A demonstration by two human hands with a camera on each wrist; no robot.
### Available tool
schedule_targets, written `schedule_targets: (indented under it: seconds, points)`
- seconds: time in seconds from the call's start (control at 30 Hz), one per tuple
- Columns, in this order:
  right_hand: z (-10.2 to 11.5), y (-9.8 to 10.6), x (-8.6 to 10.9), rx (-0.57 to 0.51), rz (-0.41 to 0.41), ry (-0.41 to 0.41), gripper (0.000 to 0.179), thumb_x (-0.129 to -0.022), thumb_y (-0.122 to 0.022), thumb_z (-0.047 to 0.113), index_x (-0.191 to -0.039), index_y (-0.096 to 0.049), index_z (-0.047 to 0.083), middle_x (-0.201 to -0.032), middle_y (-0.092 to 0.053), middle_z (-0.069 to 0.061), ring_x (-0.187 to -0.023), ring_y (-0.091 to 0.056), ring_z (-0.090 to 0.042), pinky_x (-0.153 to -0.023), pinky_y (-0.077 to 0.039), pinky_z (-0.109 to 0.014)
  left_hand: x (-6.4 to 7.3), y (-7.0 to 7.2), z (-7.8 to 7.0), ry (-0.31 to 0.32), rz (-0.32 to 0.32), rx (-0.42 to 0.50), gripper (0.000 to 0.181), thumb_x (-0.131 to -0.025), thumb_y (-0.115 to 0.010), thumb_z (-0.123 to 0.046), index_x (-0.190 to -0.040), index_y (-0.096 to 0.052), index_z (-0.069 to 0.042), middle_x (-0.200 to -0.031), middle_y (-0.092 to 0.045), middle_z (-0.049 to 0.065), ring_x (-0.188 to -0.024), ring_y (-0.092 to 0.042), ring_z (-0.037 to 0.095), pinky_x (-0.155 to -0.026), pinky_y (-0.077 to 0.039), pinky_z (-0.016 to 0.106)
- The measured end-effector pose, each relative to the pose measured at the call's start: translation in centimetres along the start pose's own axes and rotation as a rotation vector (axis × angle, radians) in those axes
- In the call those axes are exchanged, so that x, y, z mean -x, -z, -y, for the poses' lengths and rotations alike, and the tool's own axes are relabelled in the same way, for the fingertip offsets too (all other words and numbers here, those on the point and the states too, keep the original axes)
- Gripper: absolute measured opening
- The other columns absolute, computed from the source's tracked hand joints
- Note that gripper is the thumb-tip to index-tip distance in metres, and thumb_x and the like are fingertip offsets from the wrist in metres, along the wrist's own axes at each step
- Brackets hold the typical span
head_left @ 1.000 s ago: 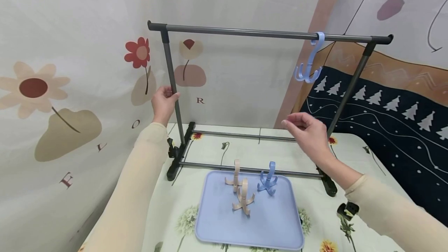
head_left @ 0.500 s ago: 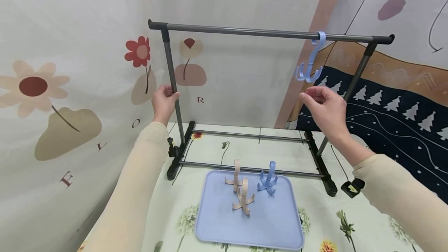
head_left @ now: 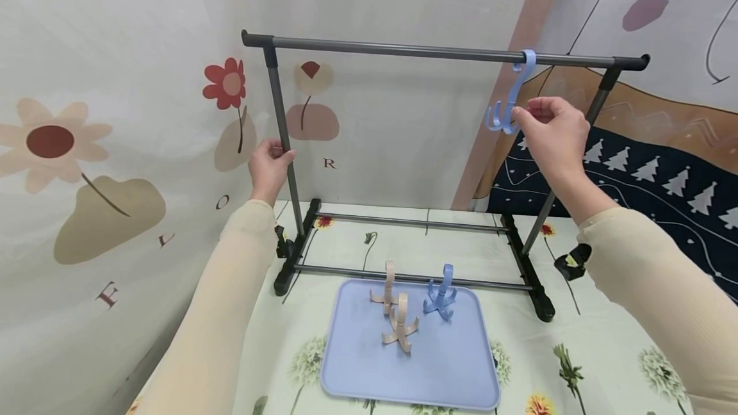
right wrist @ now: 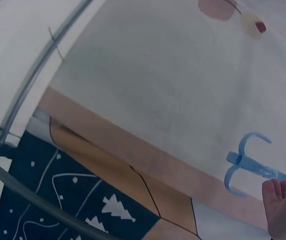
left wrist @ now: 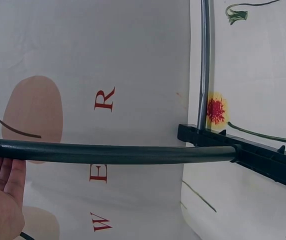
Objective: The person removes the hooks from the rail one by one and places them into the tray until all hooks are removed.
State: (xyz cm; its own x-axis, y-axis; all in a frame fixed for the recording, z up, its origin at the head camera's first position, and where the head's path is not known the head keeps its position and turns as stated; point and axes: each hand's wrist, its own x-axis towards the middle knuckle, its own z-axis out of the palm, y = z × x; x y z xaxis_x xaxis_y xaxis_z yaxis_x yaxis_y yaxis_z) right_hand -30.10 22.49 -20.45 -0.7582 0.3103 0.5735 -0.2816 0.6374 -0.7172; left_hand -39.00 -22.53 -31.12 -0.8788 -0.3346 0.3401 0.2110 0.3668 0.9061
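Observation:
A dark clothes rack stands on the table, and my left hand (head_left: 268,171) holds its left post (head_left: 279,104) with thumb and fingers around it. The left wrist view has the same post (left wrist: 113,153) lying across the fingers (left wrist: 14,180). From the rack's top bar (head_left: 398,50), near its right end, hangs a light blue multi-prong hook (head_left: 521,75). My right hand (head_left: 558,136) is raised beside its lower stem, fingers loosely bent and thumb tip right at the prongs. In the right wrist view, the fingertips (right wrist: 272,192) are just below the stem of this hook (right wrist: 250,165).
A pale blue tray (head_left: 415,376) lies in front of the rack. On it are two beige hooks, one behind (head_left: 389,280) and one in front (head_left: 401,312), and another blue hook (head_left: 441,296). The rack's right post (head_left: 596,104) rises behind my right hand.
My right hand has risen from low before the rack's right side up to the hanging blue hook. The left hand stays on its post, and the hooks have not moved.

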Motion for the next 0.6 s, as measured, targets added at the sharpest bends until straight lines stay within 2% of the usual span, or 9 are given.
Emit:
schedule_targets:
  seconds: [0.4,0.6]
  points:
    - [1.5,-1.0,-3.1,0.036,0.008,-0.153,0.053,-0.094,-0.061,0.047,-0.131,-0.062,0.009,-0.12,-0.061,-0.004,-0.108,-0.054,-0.014,-0.095,-0.049,-0.031,0.0,0.1,0.0,0.007,-0.004,0.007,0.03,-0.097,-0.066,-0.019,-0.122,-0.057,-0.006,-0.114,-0.062,0.01,-0.106,-0.059,0.021,-0.095,-0.045,0.037]
    - [1.7,-1.4,-3.9,0.054,0.001,-0.178,0.051,-0.094,-0.061,0.045,-0.131,-0.063,0.009,-0.124,-0.061,-0.005,-0.111,-0.054,-0.015,-0.098,-0.048,-0.037,0.2,0.1,-0.2,0.008,0.001,0.015,0.031,-0.097,-0.065,-0.019,-0.124,-0.057,-0.005,-0.116,-0.062,0.01,-0.107,-0.059,0.022,-0.096,-0.045,0.037]
